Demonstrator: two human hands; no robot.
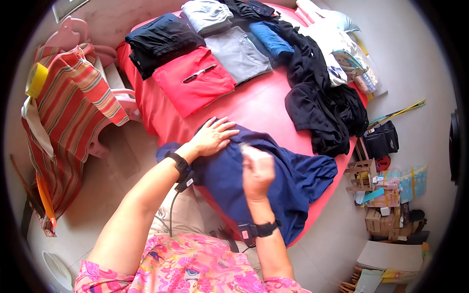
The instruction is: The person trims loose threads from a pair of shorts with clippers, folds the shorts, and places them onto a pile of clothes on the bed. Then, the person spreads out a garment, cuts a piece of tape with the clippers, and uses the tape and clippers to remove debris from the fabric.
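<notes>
Garment (288,188) of dark navy cloth, spread and rumpled on a pink-red covered surface (259,110), directly beneath both hands. Left hand (213,137) open, palm down on the upper part of the cloth, fingers slightly parted, touching without clasping. Right hand (258,168) just beside it, over the middle of the garment, fingers curled inward; blurred, with no telling whether cloth is pinched. Left forearm (146,198) slanting up and inward from the body; right forearm (271,246) more nearly straight ahead. Black left-wrist strap (178,163) and right-wrist strap (267,229), each with a small box; pale labels on both boxes, too small to read. Just beyond the left hand, folded red garment (190,97) bearing a dark pen (200,73); farther beyond, folded black garment (165,43) and folded grey shirt (237,53). Beyond and to the right of the right hand, rumpled black clothing (322,115). Farther right, black bag (382,140) with whitish marking, unreadable at this size. Well left of the left hand, striped cloth (73,97).
</notes>
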